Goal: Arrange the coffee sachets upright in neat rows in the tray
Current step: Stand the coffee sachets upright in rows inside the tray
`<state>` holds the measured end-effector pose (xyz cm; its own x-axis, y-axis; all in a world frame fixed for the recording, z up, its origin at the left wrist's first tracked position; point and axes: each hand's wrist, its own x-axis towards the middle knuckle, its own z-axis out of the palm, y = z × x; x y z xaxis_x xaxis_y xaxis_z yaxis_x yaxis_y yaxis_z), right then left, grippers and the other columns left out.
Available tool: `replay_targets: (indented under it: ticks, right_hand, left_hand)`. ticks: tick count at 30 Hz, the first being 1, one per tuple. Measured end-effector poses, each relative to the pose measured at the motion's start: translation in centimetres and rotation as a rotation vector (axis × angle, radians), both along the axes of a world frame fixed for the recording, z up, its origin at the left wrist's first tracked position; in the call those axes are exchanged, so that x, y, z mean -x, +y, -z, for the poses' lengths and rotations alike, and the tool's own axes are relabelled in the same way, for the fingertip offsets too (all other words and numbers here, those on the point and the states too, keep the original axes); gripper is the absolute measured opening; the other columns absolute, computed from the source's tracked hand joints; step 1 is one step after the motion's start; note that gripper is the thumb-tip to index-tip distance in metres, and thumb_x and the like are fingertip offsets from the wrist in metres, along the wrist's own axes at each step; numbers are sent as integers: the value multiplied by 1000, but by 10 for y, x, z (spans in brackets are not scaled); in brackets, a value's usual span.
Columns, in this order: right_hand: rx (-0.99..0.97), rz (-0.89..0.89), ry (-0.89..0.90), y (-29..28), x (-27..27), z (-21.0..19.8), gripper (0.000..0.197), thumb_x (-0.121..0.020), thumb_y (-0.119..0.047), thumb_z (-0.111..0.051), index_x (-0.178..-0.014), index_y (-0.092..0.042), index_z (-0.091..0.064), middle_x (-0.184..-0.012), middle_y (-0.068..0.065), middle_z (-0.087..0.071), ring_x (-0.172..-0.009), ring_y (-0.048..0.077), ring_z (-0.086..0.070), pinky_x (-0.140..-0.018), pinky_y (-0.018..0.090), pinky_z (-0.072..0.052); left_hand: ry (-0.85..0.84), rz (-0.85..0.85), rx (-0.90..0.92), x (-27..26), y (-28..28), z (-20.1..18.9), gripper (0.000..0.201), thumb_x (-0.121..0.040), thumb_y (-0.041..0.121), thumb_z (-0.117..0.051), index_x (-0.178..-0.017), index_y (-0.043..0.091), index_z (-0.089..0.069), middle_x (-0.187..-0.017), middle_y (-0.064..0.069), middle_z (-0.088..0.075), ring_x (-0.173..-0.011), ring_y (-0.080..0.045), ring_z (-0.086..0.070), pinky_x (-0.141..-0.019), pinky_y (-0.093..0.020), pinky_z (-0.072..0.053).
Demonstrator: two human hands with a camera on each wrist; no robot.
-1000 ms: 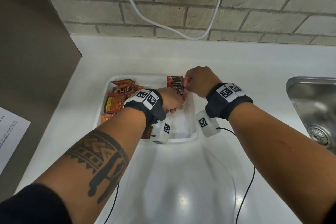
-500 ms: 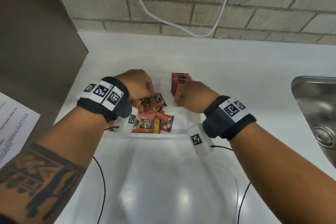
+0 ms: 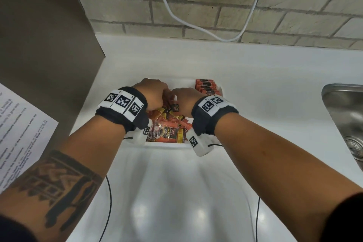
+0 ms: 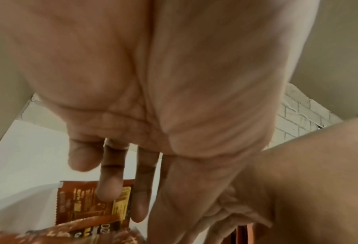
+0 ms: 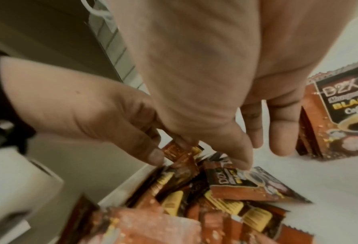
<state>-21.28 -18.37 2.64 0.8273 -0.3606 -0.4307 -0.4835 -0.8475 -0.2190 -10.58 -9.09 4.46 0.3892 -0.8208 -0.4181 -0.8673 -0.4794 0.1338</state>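
White counter nearest, then tray of loose sachets, left hand pinching one, right hand fingering another, grasp uncertain; beyond, upright row, liable to topple if brushed.

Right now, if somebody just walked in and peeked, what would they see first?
Two hands, the left hand and the right hand, meet over a messy pile of orange coffee sachets in the white tray on the counter. At the tray's far right corner a short row of sachets stands upright. A steel sink sits off to the right.
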Motion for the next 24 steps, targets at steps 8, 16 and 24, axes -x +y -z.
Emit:
replay_targets:
  ticks: [8,16,24]
  right_hand:
    - [6,42,10,-5,-1,16,59,-86,-7,-70,-140,-9,-47,-128,11,-61,-112,28,-61,-82,33,-53]
    - [157,-103,88,-9,9,5,25,-94,-17,-59,-114,-7,-70,-107,8,-67,-86,20,-56,-70,27,-42]
    - [-188,41,-48,-15,39,-30,13,-92,-29,-69,-85,-20,-63,-83,-5,-63,-82,16,-58,-64,25,-41]
  left_hand:
    - [24,-13,0,-10,1,5,50,-89,7,-57,-137,18,-56,-133,-7,-58,-116,-29,-58,-97,-43,-53]
    - [13,32,-11,-7,-2,9,44,-88,8,-59,-130,20,-62,-128,-8,-58,-110,-29,-60,-93,-43,-55]
    - [48,16,28,-10,-2,9,37,-92,7,-59,-124,24,-67,-134,-5,-52,-110,-27,-60,-93,-39,-55]
